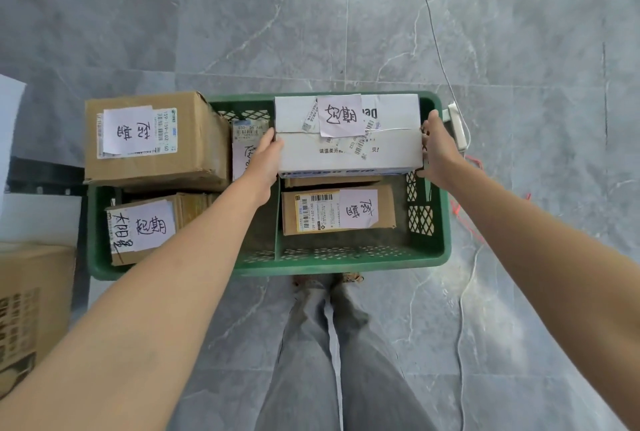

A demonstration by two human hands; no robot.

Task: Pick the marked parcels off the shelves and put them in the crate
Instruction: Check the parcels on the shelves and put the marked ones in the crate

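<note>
Gripping the white parcel [349, 153] by its ends, the left hand [265, 156] and right hand [438, 150] hold it over the far right part of the green crate [346, 266]; whether it rests on the brown parcel [329, 182] beneath is unclear.

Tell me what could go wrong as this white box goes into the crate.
The white box is held by its ends between the left hand and right hand; it could slip. It nearly fills the right side of the green crate, so the right hand may get pinched against the wall. It may land tilted on the small brown parcel below.
</note>
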